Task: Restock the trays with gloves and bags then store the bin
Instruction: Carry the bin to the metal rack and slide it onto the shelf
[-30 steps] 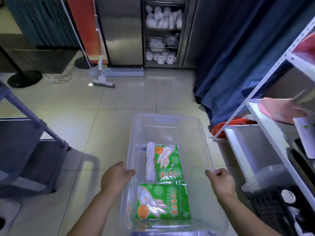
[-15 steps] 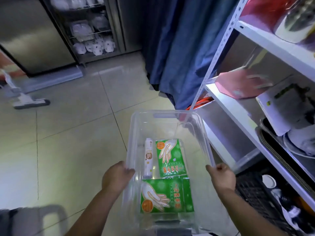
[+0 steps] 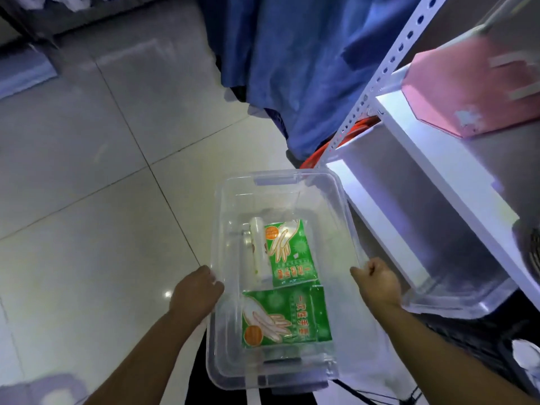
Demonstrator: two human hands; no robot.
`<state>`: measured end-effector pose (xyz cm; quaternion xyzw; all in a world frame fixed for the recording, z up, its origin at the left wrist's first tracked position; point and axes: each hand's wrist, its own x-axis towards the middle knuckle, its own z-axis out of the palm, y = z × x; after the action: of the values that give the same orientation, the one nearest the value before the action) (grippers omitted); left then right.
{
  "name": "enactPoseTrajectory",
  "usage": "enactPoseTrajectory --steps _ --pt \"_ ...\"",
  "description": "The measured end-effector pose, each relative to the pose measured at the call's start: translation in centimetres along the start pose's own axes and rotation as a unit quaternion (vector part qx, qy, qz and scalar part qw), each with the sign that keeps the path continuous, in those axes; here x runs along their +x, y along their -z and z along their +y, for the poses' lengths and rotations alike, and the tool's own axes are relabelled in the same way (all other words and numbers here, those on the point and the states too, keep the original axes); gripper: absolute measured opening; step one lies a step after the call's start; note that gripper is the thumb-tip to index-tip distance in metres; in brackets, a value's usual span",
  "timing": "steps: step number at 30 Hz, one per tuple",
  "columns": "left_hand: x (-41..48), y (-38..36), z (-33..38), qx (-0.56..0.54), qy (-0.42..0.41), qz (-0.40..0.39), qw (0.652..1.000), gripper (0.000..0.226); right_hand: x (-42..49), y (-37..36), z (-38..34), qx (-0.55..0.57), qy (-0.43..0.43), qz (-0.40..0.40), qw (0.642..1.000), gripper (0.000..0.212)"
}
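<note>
Both bare forearms reach forward from the lower edge of the view, angled inward — the left from 7 o'clock, the right from 5 o'clock. The left hand (image 3: pixel 196 293) is curled closed in a grip, knuckles up; the right hand (image 3: pixel 376 285) likewise, fingers (image 3: pixel 368 268) folded under.

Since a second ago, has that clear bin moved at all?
Yes. The clear bin, carried by both hands, has come toward the white shelf rack; its far corner now reaches the rack's upright.

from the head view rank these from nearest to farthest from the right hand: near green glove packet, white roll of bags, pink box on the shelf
From the right hand:
1. Green glove packet, just left, inside the clear plastic bin.
2. White roll of bags, further left in the bin.
3. Pink box, up on the white shelf.
</note>
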<state>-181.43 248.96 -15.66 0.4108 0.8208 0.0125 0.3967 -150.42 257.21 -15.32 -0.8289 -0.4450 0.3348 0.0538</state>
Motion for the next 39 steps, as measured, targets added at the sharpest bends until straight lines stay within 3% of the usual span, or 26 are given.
enactPoseTrajectory --steps 5,11,21,30,35,39 --pt "8.8 -3.7 -2.1 0.012 -0.012 -0.055 0.998 0.017 6.1 -6.8 1.3 -0.051 0.006 -0.088 0.995 0.016" --pt "17.1 -8.3 -5.0 0.050 -0.008 -0.057 0.997 0.016 12.3 -15.5 2.3 -0.049 -0.001 -0.086 0.995 0.016" --pt "23.5 -14.3 -8.2 0.000 0.027 -0.039 0.999 0.015 18.1 -23.0 3.3 -0.075 0.003 -0.058 0.995 0.012" --pt "23.7 -17.0 -8.8 0.010 0.040 -0.071 0.997 0.017 19.0 -24.5 5.1 -0.076 -0.015 -0.043 0.996 0.008" --pt "22.2 -14.9 -7.3 0.058 -0.031 -0.078 0.995 0.026 17.6 -21.6 5.1 -0.008 -0.012 -0.050 0.999 0.016" --pt "19.8 -11.8 -1.1 0.084 -0.111 -0.060 0.988 0.028 14.1 -16.0 3.7 0.027 0.045 -0.008 0.999 0.016"
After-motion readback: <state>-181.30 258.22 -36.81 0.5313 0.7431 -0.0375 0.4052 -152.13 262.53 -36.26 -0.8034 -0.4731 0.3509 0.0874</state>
